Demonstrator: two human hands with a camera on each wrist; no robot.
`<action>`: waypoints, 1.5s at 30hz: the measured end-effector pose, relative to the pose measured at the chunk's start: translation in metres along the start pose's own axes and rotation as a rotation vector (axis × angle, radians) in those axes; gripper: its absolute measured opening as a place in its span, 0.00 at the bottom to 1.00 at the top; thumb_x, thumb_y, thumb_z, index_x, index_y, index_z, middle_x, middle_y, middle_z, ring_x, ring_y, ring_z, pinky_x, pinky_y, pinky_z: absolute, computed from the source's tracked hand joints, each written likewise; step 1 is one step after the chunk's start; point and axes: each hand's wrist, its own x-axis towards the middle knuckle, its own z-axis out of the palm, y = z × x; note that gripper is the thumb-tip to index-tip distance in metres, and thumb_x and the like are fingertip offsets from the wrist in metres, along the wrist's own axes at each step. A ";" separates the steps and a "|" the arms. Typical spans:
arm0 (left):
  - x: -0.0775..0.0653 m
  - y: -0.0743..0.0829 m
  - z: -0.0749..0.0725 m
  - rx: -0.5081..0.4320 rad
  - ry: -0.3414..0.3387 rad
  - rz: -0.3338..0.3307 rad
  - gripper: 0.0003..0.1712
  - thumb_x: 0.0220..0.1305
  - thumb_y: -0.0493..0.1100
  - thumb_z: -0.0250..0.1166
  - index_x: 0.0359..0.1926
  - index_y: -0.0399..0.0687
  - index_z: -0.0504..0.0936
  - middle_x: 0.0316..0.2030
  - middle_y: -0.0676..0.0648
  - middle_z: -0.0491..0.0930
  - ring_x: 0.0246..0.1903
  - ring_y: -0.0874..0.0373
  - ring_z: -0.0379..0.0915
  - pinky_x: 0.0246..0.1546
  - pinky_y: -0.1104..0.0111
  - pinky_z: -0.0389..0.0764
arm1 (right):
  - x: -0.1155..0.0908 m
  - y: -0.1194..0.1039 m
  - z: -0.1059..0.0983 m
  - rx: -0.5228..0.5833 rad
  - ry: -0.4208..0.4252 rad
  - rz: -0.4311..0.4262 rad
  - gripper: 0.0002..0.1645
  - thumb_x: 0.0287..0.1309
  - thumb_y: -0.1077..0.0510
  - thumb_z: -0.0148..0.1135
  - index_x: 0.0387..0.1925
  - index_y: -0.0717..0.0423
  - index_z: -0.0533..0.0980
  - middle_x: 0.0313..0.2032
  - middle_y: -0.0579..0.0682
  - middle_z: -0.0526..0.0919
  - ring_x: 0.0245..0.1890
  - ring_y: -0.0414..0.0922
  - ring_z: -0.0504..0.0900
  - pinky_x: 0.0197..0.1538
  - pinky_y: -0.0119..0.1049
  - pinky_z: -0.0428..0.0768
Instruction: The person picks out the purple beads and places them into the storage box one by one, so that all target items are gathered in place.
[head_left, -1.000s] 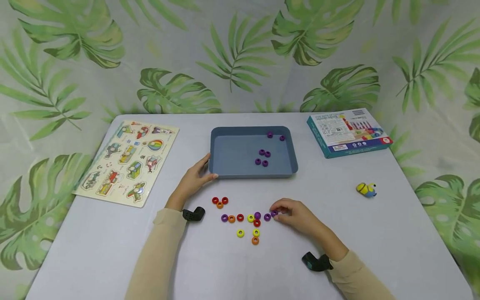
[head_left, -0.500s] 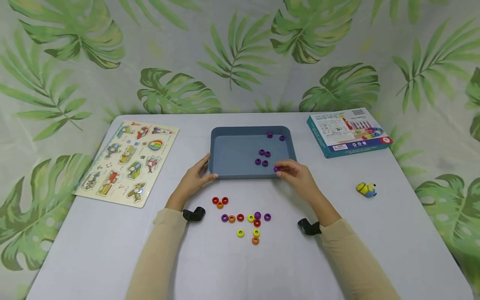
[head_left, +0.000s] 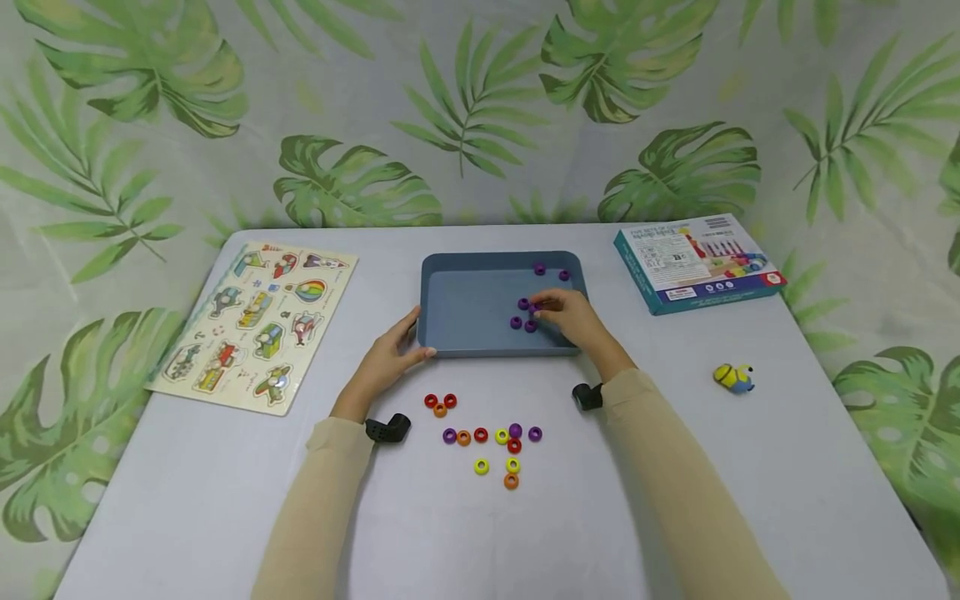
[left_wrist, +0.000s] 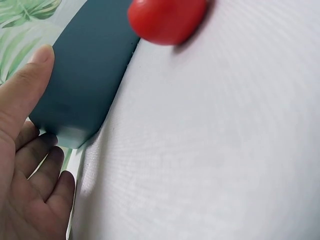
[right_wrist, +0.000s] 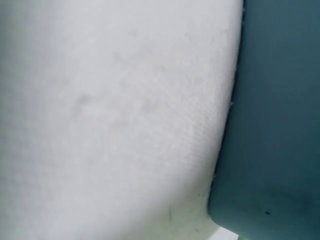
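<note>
White table [head_left: 480,546]: tray [head_left: 465,304] long axis sideways; left hand [head_left: 385,360] grips it; right hand [head_left: 578,321] at beads [head_left: 516,322], hold unclear.

Right grip [head_left: 573,318] | moved from near rim of tray [head_left: 491,352] | now at purple beads [head_left: 530,326] inside

Soft light falls evenly over the bench [head_left: 480,542], with faint shadows beside both sleeves [head_left: 315,492]. The right wrist view looks blurred.
</note>
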 end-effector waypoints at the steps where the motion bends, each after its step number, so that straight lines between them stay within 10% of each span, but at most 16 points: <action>1: 0.000 0.000 0.000 0.000 -0.001 0.000 0.46 0.41 0.63 0.57 0.61 0.65 0.47 0.59 0.53 0.50 0.56 0.56 0.49 0.55 0.65 0.53 | 0.002 0.001 0.000 -0.020 -0.014 0.018 0.15 0.48 0.62 0.56 0.41 0.55 0.73 0.41 0.50 0.74 0.42 0.44 0.72 0.44 0.39 0.70; 16: -0.001 0.000 0.001 0.007 -0.004 -0.009 0.46 0.41 0.64 0.57 0.61 0.67 0.46 0.59 0.55 0.50 0.57 0.58 0.47 0.55 0.66 0.52 | -0.004 -0.009 0.002 -0.089 -0.010 0.030 0.16 0.50 0.58 0.55 0.43 0.55 0.71 0.41 0.50 0.74 0.41 0.44 0.70 0.44 0.38 0.69; 23: 0.000 0.000 0.001 -0.010 -0.002 -0.005 0.46 0.41 0.64 0.57 0.61 0.66 0.47 0.59 0.54 0.50 0.57 0.58 0.47 0.55 0.65 0.52 | -0.052 -0.041 0.003 -0.025 -0.006 -0.214 0.21 0.49 0.57 0.56 0.46 0.60 0.68 0.43 0.56 0.70 0.44 0.51 0.68 0.46 0.42 0.68; 29: 0.001 0.000 0.000 -0.005 0.001 -0.012 0.46 0.40 0.64 0.57 0.61 0.67 0.46 0.59 0.54 0.50 0.57 0.58 0.47 0.55 0.65 0.51 | -0.109 -0.062 0.012 0.047 -0.028 -0.241 0.20 0.47 0.65 0.56 0.44 0.66 0.67 0.42 0.57 0.71 0.42 0.53 0.68 0.46 0.47 0.67; 45: 0.000 -0.001 0.001 -0.022 0.003 -0.005 0.46 0.41 0.64 0.57 0.61 0.68 0.47 0.59 0.54 0.50 0.57 0.58 0.46 0.56 0.66 0.51 | -0.148 0.006 0.049 -0.052 -0.208 -0.162 0.18 0.41 0.54 0.62 0.39 0.45 0.72 0.37 0.37 0.74 0.39 0.36 0.70 0.45 0.32 0.69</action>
